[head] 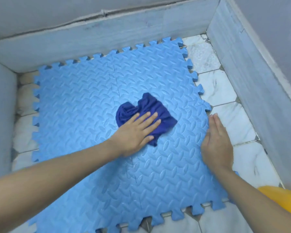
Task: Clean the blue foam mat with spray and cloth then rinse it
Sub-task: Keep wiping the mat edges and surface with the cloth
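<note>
The mat is hemmed closely by a low ledge behind and a wall rightward, where only a tiled floor strip is left.

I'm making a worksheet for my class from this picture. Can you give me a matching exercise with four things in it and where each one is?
Things:
1. cloth
2. left hand
3. right hand
4. yellow object

Places:
A. on the mat's right edge, fingers straight
B. lower right corner of the view
C. mid-mat, bunched
D. pressing flat on the cloth

Pairs: 1-C, 2-D, 3-A, 4-B
</note>
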